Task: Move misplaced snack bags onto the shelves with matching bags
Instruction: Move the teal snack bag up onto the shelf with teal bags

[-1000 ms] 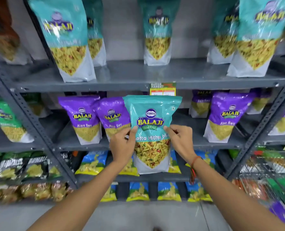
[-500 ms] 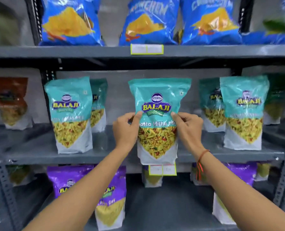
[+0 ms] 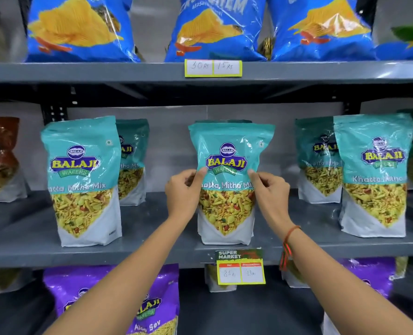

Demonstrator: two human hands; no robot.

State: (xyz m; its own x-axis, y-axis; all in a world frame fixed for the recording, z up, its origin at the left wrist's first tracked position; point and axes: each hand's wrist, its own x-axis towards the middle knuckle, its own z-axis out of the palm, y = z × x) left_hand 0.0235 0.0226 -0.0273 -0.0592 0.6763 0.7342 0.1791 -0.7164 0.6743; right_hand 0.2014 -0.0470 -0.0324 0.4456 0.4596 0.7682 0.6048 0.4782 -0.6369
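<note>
A teal Khatta Mitha Mix bag stands upright on the middle grey shelf, its base resting near the front edge, with another teal bag just behind it. My left hand pinches its left edge and my right hand pinches its right edge, thumbs on the front. Matching teal bags stand on the same shelf at the left and the right.
Blue chips bags fill the shelf above. Purple Aloo Sev bags stand on the shelf below. Price tags hang on the shelf fronts. A red-brown bag stands at the far left of the middle shelf.
The teal bag went up from the purple-bag shelf to the teal-bag shelf and now rests on it. My view tilted up with it.
</note>
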